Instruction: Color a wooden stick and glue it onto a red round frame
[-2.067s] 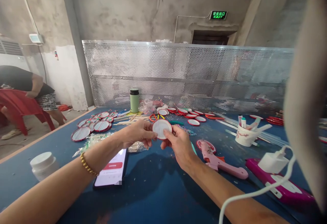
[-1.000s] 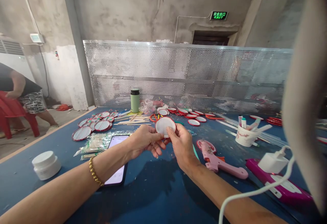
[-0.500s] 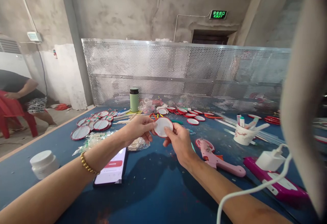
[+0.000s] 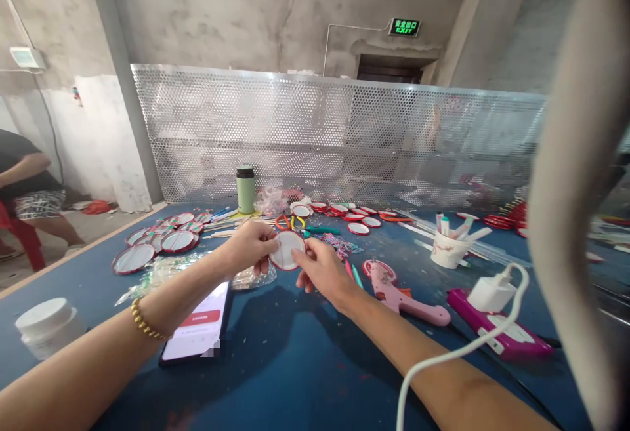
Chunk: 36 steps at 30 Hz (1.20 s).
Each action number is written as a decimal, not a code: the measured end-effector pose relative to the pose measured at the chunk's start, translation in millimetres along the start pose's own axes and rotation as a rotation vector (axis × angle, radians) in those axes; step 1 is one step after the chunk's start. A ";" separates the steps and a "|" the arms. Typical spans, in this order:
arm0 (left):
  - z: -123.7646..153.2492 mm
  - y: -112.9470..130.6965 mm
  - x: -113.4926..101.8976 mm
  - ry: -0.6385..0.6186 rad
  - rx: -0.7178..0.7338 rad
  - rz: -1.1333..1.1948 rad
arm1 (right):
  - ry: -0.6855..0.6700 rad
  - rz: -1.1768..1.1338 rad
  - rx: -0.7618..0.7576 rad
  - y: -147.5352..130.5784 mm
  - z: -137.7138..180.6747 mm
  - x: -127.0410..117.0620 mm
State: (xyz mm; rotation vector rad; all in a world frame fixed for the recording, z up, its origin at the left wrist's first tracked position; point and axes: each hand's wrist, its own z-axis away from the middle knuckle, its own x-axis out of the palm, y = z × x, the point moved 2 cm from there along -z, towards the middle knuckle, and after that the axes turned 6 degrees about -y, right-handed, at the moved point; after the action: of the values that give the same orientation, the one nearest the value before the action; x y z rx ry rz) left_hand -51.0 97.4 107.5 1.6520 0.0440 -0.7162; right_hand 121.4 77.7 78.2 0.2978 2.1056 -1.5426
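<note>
Between my two hands, above the blue table (image 4: 275, 378), is a round white disc with a red rim (image 4: 287, 251). My left hand (image 4: 253, 247) pinches its left edge, thumb on the white face. From the right, my right hand (image 4: 322, 267) grips the lower right edge, its thumb also on the face. Behind the disc lie pliers with orange and yellow handles (image 4: 294, 222) and a teal-handled tool (image 4: 322, 230). A lit phone (image 4: 201, 326) lies under my left forearm, near a plastic bag of small sticks (image 4: 253, 278).
Similar discs (image 4: 134, 258) are heaped at left, with more (image 4: 358, 228) at the back. A pink glue gun (image 4: 413, 303), magenta power strip (image 4: 497, 326), paper cup of pens (image 4: 449, 250), white jar (image 4: 49, 326) and green bottle (image 4: 245, 191) stand around. A white cable (image 4: 457, 352) crosses my right forearm.
The view has turned slightly right, so things sit further left. Both hands still hold the disc, a little lower in view, and the pliers behind it show more.
</note>
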 end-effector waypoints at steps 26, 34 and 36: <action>0.3 2.6 3.3 0.075 -0.014 -0.057 | -0.189 1.117 -0.102 13.3 -32.8 -59.9; 2.0 5.9 4.9 0.087 -0.006 -0.084 | -0.221 1.148 -0.116 27.8 -34.0 -39.3; 2.1 6.0 5.5 0.078 -0.003 -0.086 | -0.196 1.104 -0.119 28.4 -34.3 -41.2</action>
State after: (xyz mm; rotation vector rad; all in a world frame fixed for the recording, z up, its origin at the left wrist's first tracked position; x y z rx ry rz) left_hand -45.0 92.2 110.1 1.6828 0.1731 -0.7159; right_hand 160.0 124.1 83.9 1.0034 1.4103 -0.7291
